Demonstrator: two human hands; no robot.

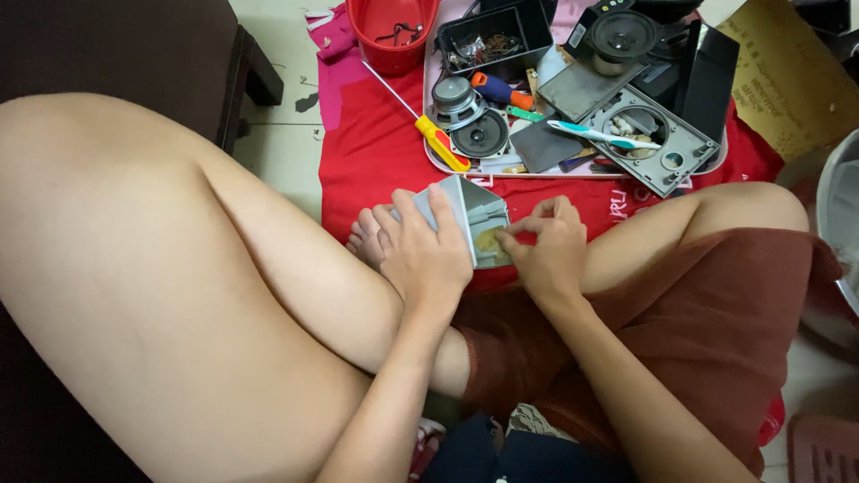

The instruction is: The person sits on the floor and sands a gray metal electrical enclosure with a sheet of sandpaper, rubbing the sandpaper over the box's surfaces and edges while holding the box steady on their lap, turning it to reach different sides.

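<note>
My left hand (pixel 422 253) grips a small grey plastic housing (pixel 474 219), an open box-like shell held tilted over my lap. My right hand (pixel 548 250) is pinched at the shell's open side, fingertips touching something small inside it; what it pinches is hidden. Both hands are close together above my crossed legs.
A tray (pixel 428 152) on a red cloth (pixel 367 152) holds speaker cones (pixel 467 114), a yellow-handled screwdriver (pixel 438 139), an orange-and-blue screwdriver (pixel 501 89), a toothbrush (pixel 601 135) and a grey speaker panel (pixel 667 148). A red bowl (pixel 392 31), black box (pixel 494 38) and cardboard (pixel 787 76) lie beyond.
</note>
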